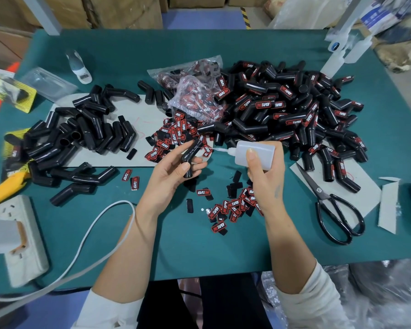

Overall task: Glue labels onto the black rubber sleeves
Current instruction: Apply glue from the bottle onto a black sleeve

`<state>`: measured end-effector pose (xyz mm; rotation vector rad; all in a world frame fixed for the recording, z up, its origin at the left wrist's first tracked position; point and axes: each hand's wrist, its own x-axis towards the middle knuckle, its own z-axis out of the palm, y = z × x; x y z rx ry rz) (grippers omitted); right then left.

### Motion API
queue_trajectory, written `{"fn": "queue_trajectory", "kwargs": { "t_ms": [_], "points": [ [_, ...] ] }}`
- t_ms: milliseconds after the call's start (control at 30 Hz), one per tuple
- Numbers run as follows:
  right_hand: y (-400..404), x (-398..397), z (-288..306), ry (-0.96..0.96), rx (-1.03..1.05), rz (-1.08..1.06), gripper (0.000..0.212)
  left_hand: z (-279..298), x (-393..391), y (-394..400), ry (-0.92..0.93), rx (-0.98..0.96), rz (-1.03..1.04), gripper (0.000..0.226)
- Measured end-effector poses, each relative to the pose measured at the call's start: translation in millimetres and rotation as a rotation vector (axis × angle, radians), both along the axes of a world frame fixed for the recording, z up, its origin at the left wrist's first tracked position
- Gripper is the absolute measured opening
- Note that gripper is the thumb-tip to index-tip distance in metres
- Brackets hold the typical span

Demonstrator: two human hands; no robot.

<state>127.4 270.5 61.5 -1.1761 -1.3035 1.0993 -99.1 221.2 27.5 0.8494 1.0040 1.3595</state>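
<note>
Nearest the person, below and between the two hands, loose red-and-black labels (233,207) lie scattered on the green desk (199,248), within easy reach for the next pick.

Left hand (173,173): fingers and thumb curled round one black rubber sleeve (192,156), lifted clear of the desk. The sleeve is bent; its long axis runs from lower end at the thumb up and to the right, upper end aimed toward the bottle tip. Judged purpose: presenting the upper flank of the sleeve for glue.

Right hand (265,172): gripping a white glue bottle (254,153) laid nearly horizontal, nozzle pointing left at the sleeve and close to its upper part. Contact between nozzle and rubber cannot be confirmed. The sideways hold appears chosen so a small drop can be squeezed onto the sleeve.

Beyond the left hand and to its left, a pile of plain sleeves (81,131) lies partly on grey card, apparently stock awaiting labels. Beyond the right hand, a larger heap of labelled sleeves (294,110) suggests finished work is kept separate. Between the two heaps, a clear bag of labels (195,91) lies open. Right of the right hand, black scissors (330,205) rest idle.
</note>
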Motion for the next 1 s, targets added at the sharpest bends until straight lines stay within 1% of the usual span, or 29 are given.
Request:
{"fn": "queue_trajectory", "kwargs": {
  "t_ms": [333,700,833,1000],
  "points": [
    [-1.3,-0.7,1.4,-0.009,0.004,0.005,0.017,-1.8,-0.5,0.2,0.012,-0.006,0.006,0.047],
    [-1.6,-0.2,1.8,0.008,-0.023,-0.006,0.02,0.8,0.5,0.4,0.01,-0.01,0.0,0.047],
    [-3.3,-1.0,3.3,-0.014,-0.017,0.016,0.017,1.3,0.6,-0.2,0.008,-0.01,-0.001,0.047],
    [-3.3,-0.9,4.4,0.0,-0.022,0.004,0.018,2.7,0.6,-0.4,0.01,-0.009,0.0,0.048]
  ]
}}
